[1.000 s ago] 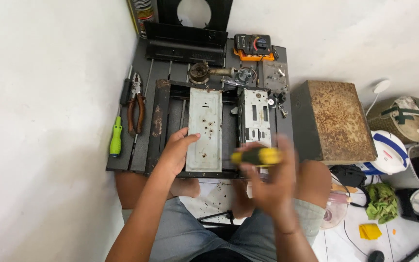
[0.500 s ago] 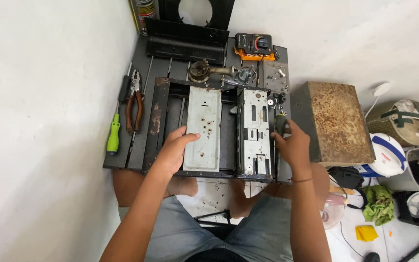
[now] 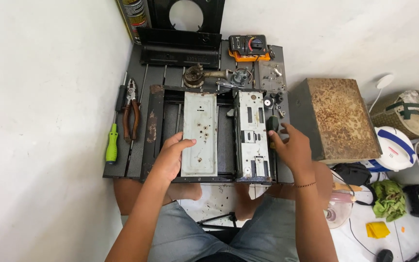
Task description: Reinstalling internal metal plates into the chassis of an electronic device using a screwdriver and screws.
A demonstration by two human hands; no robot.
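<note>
The left hand [image 3: 170, 157] pressed flat on the pale metal plate [image 3: 200, 133] mid-frame; the right hand [image 3: 293, 148] clenched a dark-handled screwdriver [image 3: 272, 125] beside the slotted panel [image 3: 253, 133], where loose screws [image 3: 273, 99] could scatter if nudged

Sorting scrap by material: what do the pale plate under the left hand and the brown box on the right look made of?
Pale plate: likely painted sheet metal, thin and flat, with rust spots around its holes. Brown box: probably steel, its top mottled with rust.
</note>
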